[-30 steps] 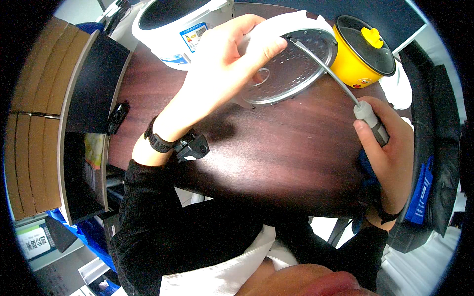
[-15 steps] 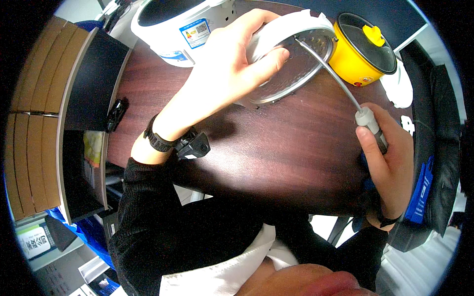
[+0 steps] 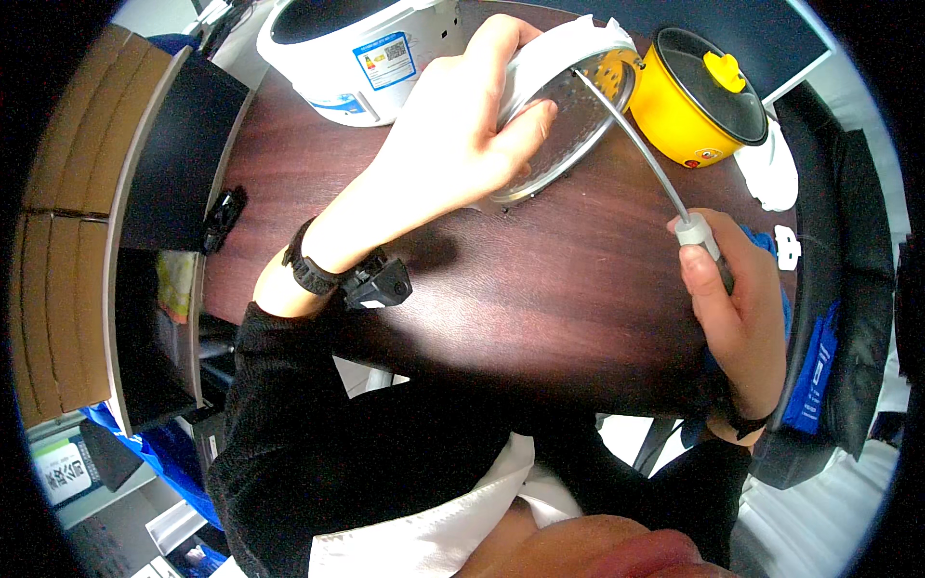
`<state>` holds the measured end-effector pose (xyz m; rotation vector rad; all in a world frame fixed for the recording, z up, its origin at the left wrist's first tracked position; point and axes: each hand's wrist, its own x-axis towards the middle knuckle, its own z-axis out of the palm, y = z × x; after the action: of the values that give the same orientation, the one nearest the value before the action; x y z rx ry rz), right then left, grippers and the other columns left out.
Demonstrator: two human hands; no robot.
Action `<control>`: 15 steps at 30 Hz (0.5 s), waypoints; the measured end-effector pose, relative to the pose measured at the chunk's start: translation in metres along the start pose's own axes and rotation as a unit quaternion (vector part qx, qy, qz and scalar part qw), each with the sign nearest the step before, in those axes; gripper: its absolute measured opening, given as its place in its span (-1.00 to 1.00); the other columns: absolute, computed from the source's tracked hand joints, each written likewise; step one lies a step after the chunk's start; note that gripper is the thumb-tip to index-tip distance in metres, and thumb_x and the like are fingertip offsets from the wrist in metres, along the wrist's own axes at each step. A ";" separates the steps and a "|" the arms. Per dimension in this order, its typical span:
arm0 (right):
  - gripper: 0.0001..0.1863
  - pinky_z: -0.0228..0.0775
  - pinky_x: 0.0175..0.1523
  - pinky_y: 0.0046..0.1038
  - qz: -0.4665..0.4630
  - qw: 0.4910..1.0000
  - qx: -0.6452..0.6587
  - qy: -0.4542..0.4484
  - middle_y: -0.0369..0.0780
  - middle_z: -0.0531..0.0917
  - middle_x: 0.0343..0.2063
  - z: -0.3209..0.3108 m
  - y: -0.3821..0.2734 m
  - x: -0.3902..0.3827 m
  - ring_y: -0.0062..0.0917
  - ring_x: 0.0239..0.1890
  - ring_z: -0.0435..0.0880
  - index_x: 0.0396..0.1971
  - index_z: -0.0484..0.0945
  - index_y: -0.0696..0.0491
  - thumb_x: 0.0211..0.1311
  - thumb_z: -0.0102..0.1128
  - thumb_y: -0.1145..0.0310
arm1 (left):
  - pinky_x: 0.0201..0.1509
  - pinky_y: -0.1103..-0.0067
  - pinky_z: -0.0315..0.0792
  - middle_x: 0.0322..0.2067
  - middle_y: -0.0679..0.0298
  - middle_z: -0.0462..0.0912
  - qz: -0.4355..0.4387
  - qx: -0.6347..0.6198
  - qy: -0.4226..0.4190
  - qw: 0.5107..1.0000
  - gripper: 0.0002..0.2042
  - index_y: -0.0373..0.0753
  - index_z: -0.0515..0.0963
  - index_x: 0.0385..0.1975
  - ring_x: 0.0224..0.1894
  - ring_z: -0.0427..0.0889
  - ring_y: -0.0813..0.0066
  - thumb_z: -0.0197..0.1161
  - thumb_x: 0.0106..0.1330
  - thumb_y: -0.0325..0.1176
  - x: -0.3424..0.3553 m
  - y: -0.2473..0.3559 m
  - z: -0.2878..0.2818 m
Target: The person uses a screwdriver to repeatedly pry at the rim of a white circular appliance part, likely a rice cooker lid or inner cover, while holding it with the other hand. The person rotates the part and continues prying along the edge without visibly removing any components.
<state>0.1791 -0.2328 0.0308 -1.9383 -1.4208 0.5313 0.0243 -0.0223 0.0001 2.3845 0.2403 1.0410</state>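
Lid point(image 3: 568, 123) was gripped in the left hand point(image 3: 462, 130), thumb inside its white rim point(image 3: 564, 48), tilted toward the surface's point(image 3: 501, 279) far edge. Looked light, stiff, slick on the metal; rim seemed the safer hold. Left forearm slanted from the near-left corner; right hand point(image 3: 737, 299), closed round a screwdriver point(image 3: 695, 231), sat by the right edge.

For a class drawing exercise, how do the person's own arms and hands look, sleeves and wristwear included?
The left hand and right hand are ungloved. On the left are a black knit sleeve, black wrist strap and boxy black device; on the right, a dark sleeve and dark wristband.
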 end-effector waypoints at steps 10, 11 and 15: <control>-0.61 -0.13 -0.81 -0.71 0.200 0.753 0.590 -0.211 -0.34 0.36 -0.68 0.003 0.017 0.012 -0.80 -0.85 0.17 -0.11 0.39 0.26 0.38 -0.14 0.19 | -0.45 0.41 0.50 -0.54 -0.05 0.58 -0.033 -0.024 -0.011 0.999 -0.67 -0.34 0.31 -0.11 -0.55 0.63 0.14 0.17 0.19 -0.34 0.002 -0.003 -0.006; -0.63 -0.12 -0.80 -0.72 0.203 0.754 0.589 -0.208 -0.35 0.36 -0.68 0.003 0.016 0.012 -0.81 -0.85 0.17 -0.12 0.41 0.25 0.38 -0.14 0.20 | -0.48 0.43 0.50 -0.54 -0.03 0.59 -0.059 -0.040 -0.031 0.997 -0.67 -0.34 0.31 -0.11 -0.58 0.63 0.19 0.17 0.21 -0.33 0.003 0.000 -0.009; -0.71 0.15 -0.65 -0.62 0.093 0.971 0.199 -0.091 -0.29 0.48 -0.64 -0.001 0.014 0.014 -0.64 -0.75 0.37 -0.18 0.47 0.19 0.31 0.00 0.26 | -0.57 0.53 0.50 -0.54 0.02 0.60 -0.096 -0.082 -0.052 0.991 -0.67 -0.33 0.31 -0.09 -0.64 0.63 0.34 0.17 0.25 -0.30 0.004 0.006 -0.013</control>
<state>0.1937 -0.2228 0.0228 -1.7343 -1.1346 1.0232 0.0174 -0.0211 0.0127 2.2116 0.3257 0.8128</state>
